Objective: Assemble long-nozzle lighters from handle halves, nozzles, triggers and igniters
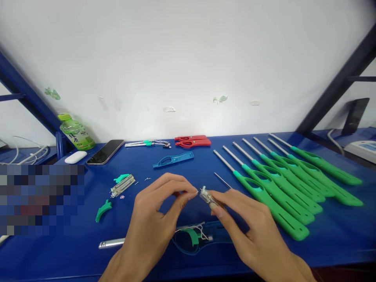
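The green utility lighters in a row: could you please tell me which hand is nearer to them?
Right: the right hand is close by, just left of the green utility lighters, while the left hand is farther left, beyond the right hand.

From my remote seat I take the bright blue, flat plastic handle shell (179,157) as marker. Beneath it I see a deeper blue tabletop (58,252). Behind it, slightly right, lie red plastic handle shells (190,138) with small green marks. Well to its right are long lighters (276,207): grass-green plastic handles, mint-green collars (235,173), silver-grey metal tubes (225,161). Left of it I have a black slab phone (107,152), a white oval case (75,157) and a clear plastic bottle (75,133), lime-green at cap and label. In front of it, I see a clear little tank (206,195) topped in pale mint, then a translucent dark blue plastic casing (219,231) with a curved mint-green piece (193,236).
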{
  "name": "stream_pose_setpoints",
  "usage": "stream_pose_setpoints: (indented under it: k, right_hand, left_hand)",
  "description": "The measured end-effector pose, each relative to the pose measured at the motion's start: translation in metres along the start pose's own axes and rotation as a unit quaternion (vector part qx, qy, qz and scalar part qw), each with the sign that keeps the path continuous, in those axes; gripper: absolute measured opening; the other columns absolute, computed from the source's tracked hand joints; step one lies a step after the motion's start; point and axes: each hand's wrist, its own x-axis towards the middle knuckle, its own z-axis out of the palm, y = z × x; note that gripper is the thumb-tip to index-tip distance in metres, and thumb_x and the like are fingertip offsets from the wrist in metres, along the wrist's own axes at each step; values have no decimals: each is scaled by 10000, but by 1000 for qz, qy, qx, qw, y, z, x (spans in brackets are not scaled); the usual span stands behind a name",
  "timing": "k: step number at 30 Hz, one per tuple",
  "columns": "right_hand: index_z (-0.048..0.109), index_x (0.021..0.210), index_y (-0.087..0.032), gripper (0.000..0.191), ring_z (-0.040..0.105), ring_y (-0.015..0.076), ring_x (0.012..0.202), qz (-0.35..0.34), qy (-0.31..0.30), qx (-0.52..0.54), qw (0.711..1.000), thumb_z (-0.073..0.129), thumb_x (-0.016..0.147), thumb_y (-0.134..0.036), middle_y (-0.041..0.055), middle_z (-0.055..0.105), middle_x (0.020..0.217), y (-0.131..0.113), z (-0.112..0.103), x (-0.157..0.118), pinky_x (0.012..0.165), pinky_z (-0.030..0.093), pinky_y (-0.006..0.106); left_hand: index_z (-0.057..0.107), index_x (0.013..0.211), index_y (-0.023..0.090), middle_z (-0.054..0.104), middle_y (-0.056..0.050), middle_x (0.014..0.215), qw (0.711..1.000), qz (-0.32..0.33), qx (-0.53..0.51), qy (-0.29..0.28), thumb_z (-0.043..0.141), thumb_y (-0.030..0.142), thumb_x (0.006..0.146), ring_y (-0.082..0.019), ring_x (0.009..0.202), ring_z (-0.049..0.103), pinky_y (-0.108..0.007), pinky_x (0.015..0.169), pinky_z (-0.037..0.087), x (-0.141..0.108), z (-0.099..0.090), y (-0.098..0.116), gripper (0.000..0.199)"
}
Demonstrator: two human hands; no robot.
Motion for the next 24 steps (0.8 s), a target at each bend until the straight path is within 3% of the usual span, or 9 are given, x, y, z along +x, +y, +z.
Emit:
stream_pose_setpoints:
  k: [13, 20, 24]
  right_hand:
    - [701, 1302, -320, 285, 710, 150, 764, -14, 1, 12, 1000, 591, 1055, -228, -35, 762, 893, -1, 1, -1, 752, 591, 299]
    - [693, 1325, -317, 298, 721, 145, 787, -11, 5, 13, 1000, 590, 1061, -224, -28, 777, 934, 0, -1, -3, 725, 577, 289]
    - [693, 1325, -298, 298, 719, 138, 801, -29, 4, 12, 999, 596, 1058, -209, -27, 771, 934, 0, -1, -3, 706, 566, 274]
  left_hand:
    - [742, 948, 283, 768, 81, 932, 998, 50, 35, -3, 657, 76, 990, -71, 871, 723, -160, 834, 555, -3, 3, -2, 228]
    - [686, 942, 275, 760, 98, 898, 999, 46, 20, 21, 640, 44, 984, -51, 782, 707, -137, 698, 546, -6, 6, -2, 239]
    - [631, 885, 260, 752, 113, 892, 998, 50, 14, 27, 641, 6, 962, -35, 753, 693, -124, 695, 539, -5, 8, -1, 265]
